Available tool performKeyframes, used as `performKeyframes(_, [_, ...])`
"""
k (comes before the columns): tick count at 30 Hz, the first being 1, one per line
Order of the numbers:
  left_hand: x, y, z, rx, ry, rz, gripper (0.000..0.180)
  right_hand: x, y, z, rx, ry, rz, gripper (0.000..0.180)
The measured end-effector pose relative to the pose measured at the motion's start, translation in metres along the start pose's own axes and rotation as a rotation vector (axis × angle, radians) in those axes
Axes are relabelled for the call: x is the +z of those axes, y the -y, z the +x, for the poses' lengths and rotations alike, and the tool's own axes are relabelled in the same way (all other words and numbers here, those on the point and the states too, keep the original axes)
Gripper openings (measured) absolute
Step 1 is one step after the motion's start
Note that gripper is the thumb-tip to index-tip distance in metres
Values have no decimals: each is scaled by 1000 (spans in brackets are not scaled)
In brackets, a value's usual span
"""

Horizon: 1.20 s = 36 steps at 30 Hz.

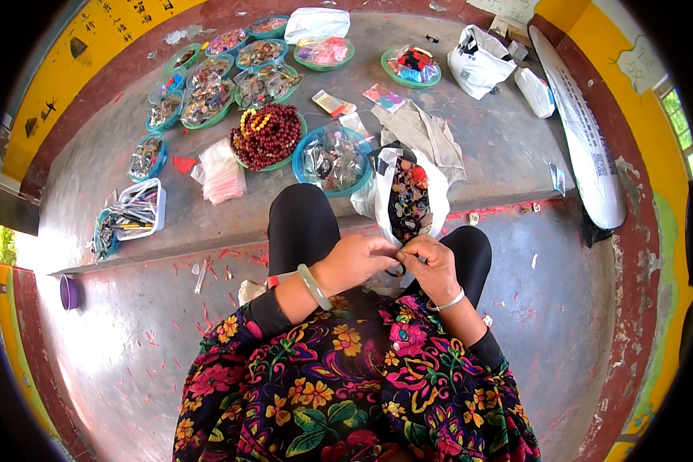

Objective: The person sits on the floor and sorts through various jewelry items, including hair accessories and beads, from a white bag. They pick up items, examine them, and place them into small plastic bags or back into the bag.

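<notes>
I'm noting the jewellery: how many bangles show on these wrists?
2: a pale green bangle on the left wrist, a whitish bangle on the right wrist. Sleeves could hide more.

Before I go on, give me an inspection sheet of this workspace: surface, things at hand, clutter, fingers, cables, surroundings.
Surface: grey raised platform; red scraps scattered over the grey floor below.
Things at hand: open white plastic bag of small mixed trinkets, a red pompom-like piece on top.
Clutter: blue basin of bagged pieces beside the bag; dark red bead strands; grey cloth; white tray with pen-like sticks.
Fingers: left fingers and right fingers come together by a small dark loop; grip partly hidden.
Cables: nothing seen.
Surroundings: yellow and dark red walls; purple bucket on the floor; long silver panel at right.
</notes>
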<state>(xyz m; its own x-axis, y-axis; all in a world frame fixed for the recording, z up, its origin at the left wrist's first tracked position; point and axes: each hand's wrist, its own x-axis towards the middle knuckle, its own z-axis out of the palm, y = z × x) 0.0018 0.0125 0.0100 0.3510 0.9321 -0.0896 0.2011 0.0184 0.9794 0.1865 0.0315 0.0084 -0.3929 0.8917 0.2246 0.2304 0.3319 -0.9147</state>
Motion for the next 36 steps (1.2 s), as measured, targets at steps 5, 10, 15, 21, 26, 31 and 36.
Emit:
performKeyframes(5, [-6, -15, 1, -117, 69, 42, 16, -3, 5, 0, -33, 40, 19, 6])
performKeyframes(10, [-7, -6, 0, -103, 78, 24, 16, -2, 4, -2, -38, 43, 22, 5])
performKeyframes(15, [-13, -13, -2, -183, 128, -52, 18, -1, -1, -3, 44, 34, 98, 5])
performKeyframes(21, [-18, -6, -4, -286, 204, -245, 25, 0, -6, -6, 194, 44, 267, 8])
performKeyframes(26, [-18, -2, -4, -260, 206, -355, 28, 1, -7, -8, 281, 39, 373, 10])
performKeyframes(31, [-15, -7, -2, -182, 127, -275, 23, 3, -7, -6, 288, -25, 387, 8])
performKeyframes(36, [-5, 4, 2, -110, 68, -128, 14, 3, -5, -4, 160, -12, 211, 7])
